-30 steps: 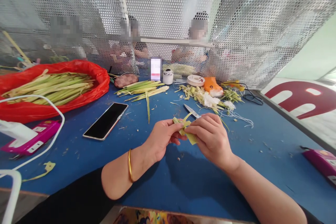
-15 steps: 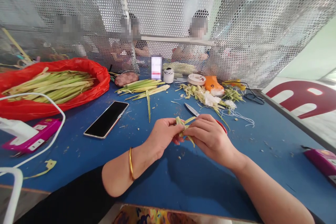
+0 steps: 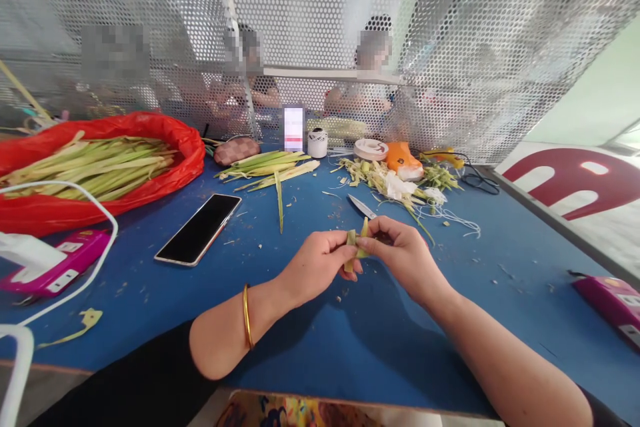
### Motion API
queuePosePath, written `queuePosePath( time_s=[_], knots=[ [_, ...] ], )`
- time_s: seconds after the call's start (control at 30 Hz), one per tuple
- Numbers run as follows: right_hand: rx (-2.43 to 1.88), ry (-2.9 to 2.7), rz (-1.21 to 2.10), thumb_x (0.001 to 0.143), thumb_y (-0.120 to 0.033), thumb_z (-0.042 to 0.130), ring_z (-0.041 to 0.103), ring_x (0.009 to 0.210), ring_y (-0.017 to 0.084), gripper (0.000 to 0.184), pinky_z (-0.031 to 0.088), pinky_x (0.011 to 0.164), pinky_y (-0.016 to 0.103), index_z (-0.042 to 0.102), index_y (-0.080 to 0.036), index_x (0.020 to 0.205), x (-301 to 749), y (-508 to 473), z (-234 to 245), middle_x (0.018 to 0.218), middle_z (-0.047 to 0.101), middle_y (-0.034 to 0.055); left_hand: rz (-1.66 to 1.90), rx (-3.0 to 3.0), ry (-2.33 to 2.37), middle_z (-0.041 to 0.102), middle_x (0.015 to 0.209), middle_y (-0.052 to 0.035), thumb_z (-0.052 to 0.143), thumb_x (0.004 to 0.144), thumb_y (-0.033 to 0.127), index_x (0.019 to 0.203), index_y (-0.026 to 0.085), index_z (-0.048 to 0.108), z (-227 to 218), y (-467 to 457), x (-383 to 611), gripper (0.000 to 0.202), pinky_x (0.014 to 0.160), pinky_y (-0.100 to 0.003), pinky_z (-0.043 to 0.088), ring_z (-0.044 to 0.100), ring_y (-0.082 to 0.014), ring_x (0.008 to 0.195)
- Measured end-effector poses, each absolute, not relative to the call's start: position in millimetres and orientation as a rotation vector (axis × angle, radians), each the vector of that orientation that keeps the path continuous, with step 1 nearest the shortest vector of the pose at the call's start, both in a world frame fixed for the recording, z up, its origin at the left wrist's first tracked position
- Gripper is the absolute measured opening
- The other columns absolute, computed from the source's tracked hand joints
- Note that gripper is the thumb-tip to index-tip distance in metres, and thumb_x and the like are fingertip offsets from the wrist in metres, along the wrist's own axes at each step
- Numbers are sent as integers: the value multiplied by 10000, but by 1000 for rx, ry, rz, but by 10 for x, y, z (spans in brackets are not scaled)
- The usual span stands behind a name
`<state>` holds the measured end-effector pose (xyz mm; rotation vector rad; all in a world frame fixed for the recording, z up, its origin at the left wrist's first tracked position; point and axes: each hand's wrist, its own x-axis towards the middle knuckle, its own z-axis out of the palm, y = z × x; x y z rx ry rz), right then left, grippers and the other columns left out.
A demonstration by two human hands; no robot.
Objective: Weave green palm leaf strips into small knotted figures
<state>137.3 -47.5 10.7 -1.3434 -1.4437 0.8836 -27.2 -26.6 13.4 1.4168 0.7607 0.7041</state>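
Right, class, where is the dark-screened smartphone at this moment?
In the head view, the dark-screened smartphone lies flat on the blue tabletop, left of centre, between the left-side purple power strip and the person's left hand.

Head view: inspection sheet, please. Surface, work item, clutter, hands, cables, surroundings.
Surface: blue tabletop, small scraps scattered on it.
Work item: leaf strip, held above the tabletop.
Clutter: trimmings pile back right; phone left; red bag with long leaves; scissors, partly hidden by the right hand.
Hands: left hand and right hand both pinch the leaf strip.
Cables: white cable far left; black cable back right.
Surroundings: perforated screen behind, people visible through it.
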Motion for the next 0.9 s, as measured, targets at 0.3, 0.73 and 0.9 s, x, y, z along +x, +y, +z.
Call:
queuePosePath(
  time_s=[0.3,0.73,0.9],
  knots=[
    [-1448,-1491,921,767,-392,620,358,540,108,296,276,508,259,459,-204,604,1357,-444,28,564,430,-54,748,1480,907,554,601,29,691,759,281,707,149,618,112,-279,-230,160,578,-227,469,546,-107,572],
    [-1367,-1527,902,752,-325,679,510,611,125,189,386,547,246,592,-182,841,1355,-507,165,675,586,-23,868,1007,1080,678,685,-19,646,797,186,961,124,674,164,-210,-241,177,559,-195,483,598,-82,547],
    [-1272,-1639,749,804,-259,648,537,641,130,85,428,593,259,681,-197,853,1373,-543,219,725,637,-5,832,1035,1025,651,649,-7,650,781,183,922,118,666,182,-192,-277,156,546,-190,470,572,-75,535]
  ],
)
